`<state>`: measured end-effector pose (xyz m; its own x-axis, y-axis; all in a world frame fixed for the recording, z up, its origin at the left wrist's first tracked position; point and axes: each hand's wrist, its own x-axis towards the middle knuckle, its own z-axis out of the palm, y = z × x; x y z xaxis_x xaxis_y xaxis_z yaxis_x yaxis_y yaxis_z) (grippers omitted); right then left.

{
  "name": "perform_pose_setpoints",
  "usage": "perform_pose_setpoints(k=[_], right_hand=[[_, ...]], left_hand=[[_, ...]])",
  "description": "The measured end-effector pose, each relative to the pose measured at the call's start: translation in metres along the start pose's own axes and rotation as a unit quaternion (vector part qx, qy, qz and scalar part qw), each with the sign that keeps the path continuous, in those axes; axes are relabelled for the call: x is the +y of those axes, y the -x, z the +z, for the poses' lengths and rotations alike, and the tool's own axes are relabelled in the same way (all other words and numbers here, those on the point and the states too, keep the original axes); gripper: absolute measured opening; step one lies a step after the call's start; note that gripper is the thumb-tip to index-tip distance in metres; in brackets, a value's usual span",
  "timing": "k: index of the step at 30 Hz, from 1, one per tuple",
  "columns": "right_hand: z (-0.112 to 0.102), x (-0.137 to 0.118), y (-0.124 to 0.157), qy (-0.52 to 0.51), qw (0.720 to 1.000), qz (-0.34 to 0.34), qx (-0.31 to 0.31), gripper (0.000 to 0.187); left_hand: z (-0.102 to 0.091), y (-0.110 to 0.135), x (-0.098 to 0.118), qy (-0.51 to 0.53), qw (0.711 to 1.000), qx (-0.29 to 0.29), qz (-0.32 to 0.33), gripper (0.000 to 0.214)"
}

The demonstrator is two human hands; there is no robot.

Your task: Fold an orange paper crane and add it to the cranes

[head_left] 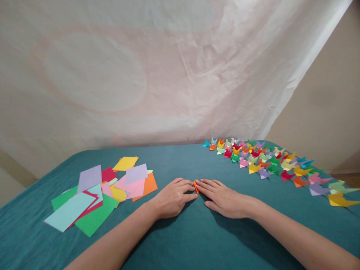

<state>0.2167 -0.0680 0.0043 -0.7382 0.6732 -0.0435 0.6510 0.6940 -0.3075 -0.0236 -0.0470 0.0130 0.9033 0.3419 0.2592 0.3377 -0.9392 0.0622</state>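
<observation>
A small folded orange paper [196, 186] lies on the teal tablecloth [180, 240], mostly covered by my fingers. My left hand [173, 197] rests beside it with fingers curled, fingertips pressing on the paper. My right hand [222, 197] lies flat with fingers together, its fingertips on the paper's other side. Only a sliver of the orange paper shows between the two hands.
A loose pile of coloured paper squares [101, 191] lies at the left. Several rows of folded paper birds [267, 161] in many colours run along the right side toward the table's edge. A pale cloth backdrop [140, 75] hangs behind the table.
</observation>
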Motion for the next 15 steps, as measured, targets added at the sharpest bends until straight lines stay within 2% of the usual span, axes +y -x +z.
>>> perform_pose_setpoints(k=[4,8,11,15], right_hand=[[-0.001,-0.001,0.000,0.006,1.000,-0.003,0.002,0.057],[-0.002,-0.002,0.000,0.005,1.000,-0.006,0.016,0.056],[-0.002,-0.003,0.000,0.003,1.000,-0.007,0.025,0.057],[-0.003,-0.005,0.000,0.005,1.000,-0.006,0.027,0.058]], left_hand=[[0.003,0.003,-0.005,0.054,0.998,0.009,-0.012,0.035],[0.007,0.005,-0.010,0.092,0.993,0.039,-0.059,0.037],[0.009,0.005,-0.011,0.086,0.991,0.053,-0.090,0.042],[0.010,0.003,-0.011,0.054,0.994,0.024,-0.092,0.048]])
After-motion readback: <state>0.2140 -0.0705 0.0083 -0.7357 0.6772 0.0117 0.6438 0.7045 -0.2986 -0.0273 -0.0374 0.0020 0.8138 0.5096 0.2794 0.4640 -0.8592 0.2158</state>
